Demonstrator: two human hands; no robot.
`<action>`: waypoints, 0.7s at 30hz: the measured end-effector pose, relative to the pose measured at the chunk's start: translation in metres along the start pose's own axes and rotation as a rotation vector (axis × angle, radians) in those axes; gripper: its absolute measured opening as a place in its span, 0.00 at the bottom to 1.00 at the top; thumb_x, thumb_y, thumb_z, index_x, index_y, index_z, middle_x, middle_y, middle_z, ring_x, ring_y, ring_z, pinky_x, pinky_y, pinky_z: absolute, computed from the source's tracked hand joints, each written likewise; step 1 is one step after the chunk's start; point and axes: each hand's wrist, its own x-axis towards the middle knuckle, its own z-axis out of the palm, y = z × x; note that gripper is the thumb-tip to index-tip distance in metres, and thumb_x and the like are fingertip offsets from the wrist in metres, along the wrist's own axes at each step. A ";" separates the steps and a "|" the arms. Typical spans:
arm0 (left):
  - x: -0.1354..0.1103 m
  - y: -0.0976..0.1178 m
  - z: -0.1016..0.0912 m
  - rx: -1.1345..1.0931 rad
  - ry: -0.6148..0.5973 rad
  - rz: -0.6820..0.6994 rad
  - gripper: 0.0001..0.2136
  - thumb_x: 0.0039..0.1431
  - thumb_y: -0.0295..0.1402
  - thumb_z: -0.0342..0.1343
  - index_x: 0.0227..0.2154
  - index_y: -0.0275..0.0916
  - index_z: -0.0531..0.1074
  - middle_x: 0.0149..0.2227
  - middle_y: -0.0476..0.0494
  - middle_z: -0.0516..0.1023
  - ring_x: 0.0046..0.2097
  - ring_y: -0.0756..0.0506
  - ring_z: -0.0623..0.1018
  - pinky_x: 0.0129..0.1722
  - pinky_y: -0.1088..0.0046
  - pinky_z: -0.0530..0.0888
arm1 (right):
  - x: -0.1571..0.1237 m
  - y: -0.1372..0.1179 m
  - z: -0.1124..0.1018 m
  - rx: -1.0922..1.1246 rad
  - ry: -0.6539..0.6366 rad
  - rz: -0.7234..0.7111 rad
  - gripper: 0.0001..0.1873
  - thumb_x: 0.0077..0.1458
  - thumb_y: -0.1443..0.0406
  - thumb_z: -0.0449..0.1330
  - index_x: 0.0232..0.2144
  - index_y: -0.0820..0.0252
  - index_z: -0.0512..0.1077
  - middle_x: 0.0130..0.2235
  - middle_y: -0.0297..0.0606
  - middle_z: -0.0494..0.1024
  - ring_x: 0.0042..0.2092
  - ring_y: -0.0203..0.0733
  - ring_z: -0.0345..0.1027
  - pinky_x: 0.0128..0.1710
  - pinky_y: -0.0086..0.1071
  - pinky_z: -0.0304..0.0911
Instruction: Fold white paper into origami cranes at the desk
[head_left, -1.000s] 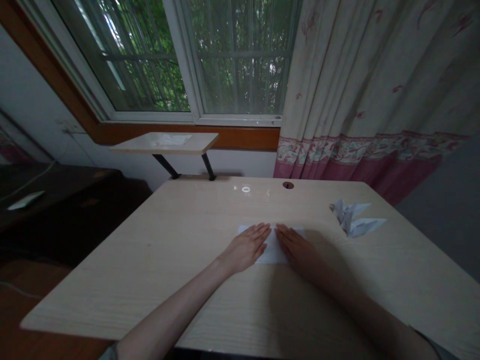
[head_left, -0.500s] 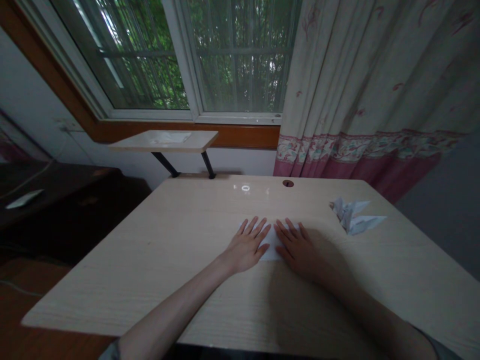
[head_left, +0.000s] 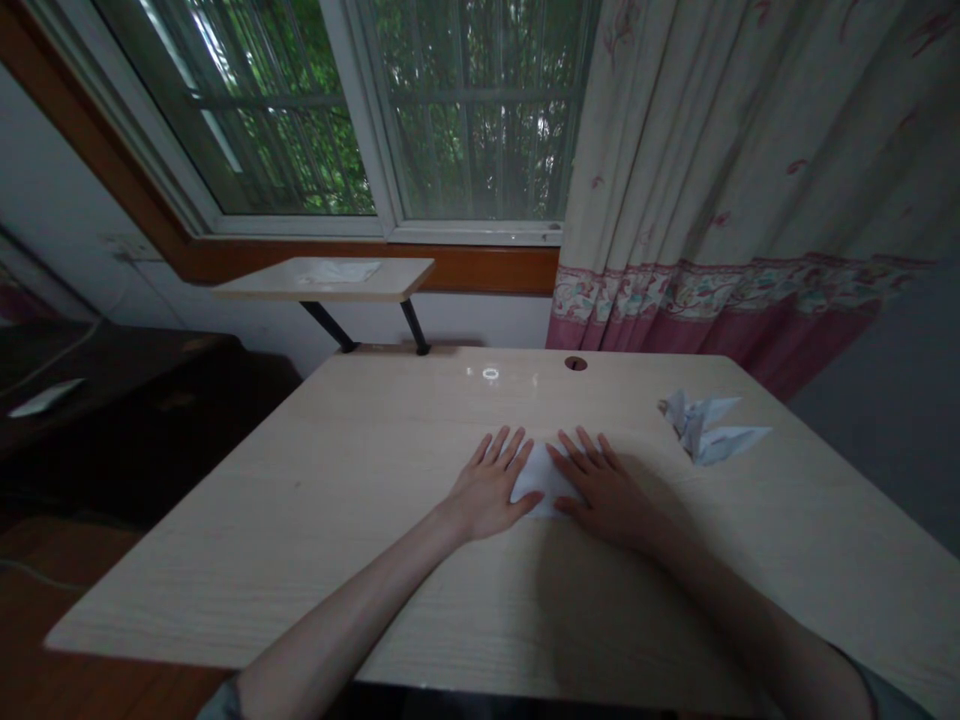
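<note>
A small white sheet of paper lies flat on the light wooden desk, its sides covered by my hands. My left hand rests palm down over the paper's left part, fingers spread and thumb pointing inward. Over the right part lies my right hand, also flat with its fingers apart. The middle of the paper shows between the two thumbs. To the right of my right hand sits a folded paper crane.
A small raised shelf on black legs stands at the desk's back left, with white paper on it. A round cable hole is near the back edge. A patterned curtain hangs behind the desk on the right.
Both hands have shifted slightly over the paper, their fingers and thumbs spreading wider. More of the paper's middle shows between them.
</note>
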 end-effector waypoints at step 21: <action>0.000 -0.003 -0.017 -0.118 -0.033 0.137 0.43 0.60 0.58 0.55 0.70 0.40 0.50 0.70 0.34 0.54 0.71 0.36 0.55 0.69 0.48 0.51 | 0.000 0.014 -0.012 0.162 -0.141 -0.068 0.52 0.55 0.35 0.54 0.70 0.58 0.50 0.72 0.50 0.49 0.73 0.62 0.34 0.68 0.59 0.42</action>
